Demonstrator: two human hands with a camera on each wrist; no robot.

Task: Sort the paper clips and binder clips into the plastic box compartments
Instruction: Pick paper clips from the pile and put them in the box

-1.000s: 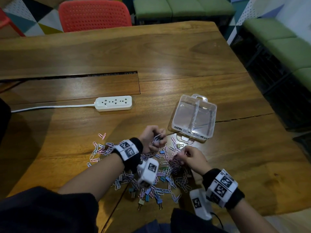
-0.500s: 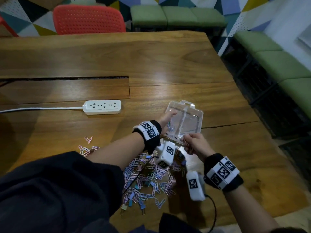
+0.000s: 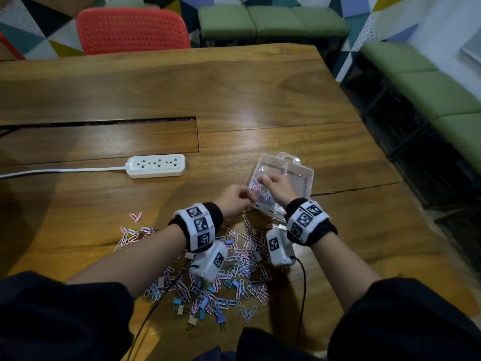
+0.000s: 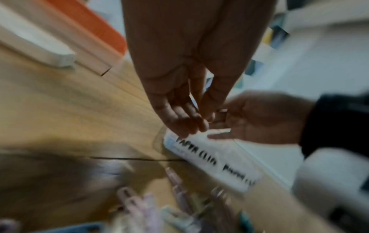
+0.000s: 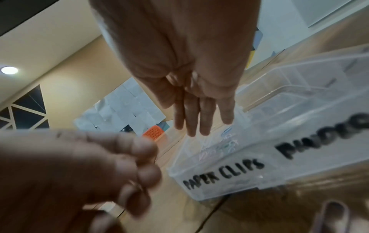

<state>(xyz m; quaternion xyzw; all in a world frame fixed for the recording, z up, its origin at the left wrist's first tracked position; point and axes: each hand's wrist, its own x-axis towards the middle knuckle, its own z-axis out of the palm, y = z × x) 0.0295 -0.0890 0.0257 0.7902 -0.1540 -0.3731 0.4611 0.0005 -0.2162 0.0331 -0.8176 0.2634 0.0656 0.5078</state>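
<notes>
A clear plastic box (image 3: pixel 299 168) with two compartments stands on the wooden table; its near wall (image 5: pixel 223 175) reads "PAPER CLIPS" under the left one. My right hand (image 3: pixel 270 183) hovers over that compartment with straight fingers (image 5: pixel 201 124) and holds nothing. Pastel paper clips (image 3: pixel 261 194) lie inside it (image 5: pixel 221 146). My left hand (image 3: pixel 247 199) is at the box's near left corner, fingers (image 4: pixel 187 123) loosely curled, nothing seen in them. A pile of paper clips (image 3: pixel 242 261) and small binder clips (image 3: pixel 203 308) lies under my wrists.
A white power strip (image 3: pixel 156 165) with its cable lies left of the box. A long slot (image 3: pixel 104 122) cuts the tabletop behind it. A red chair (image 3: pixel 132 29) and green benches (image 3: pixel 273 22) stand beyond the table. A crack (image 3: pixel 351 190) runs right of the box.
Both hands have moved from the pile up to the box. The right hand, which was pinching clips, now has straight fingers over the left compartment, and clips lie inside.
</notes>
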